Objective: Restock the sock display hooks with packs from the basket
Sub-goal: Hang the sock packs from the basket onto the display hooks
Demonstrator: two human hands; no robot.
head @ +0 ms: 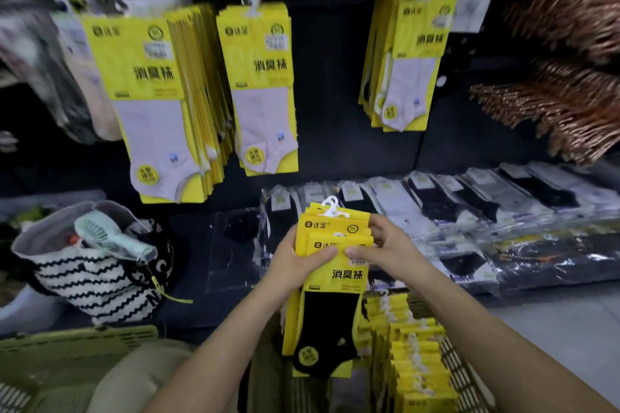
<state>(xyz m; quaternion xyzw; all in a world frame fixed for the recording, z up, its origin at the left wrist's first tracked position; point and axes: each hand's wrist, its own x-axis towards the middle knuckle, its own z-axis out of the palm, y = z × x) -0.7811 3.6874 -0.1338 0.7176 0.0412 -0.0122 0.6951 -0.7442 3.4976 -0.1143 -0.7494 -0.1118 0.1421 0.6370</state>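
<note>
Striped bag (90,278) sits at eight o'clock of the view. Hanging packs (151,94) of pale socks line the dark wall from ten to one o'clock. Just below centre, the left hand (298,261) and right hand (385,245) both grasp a bundle of black-sock packs (335,278), held upright over the basket (466,379) at five o'clock, where spare packs (416,362) stand.
</note>
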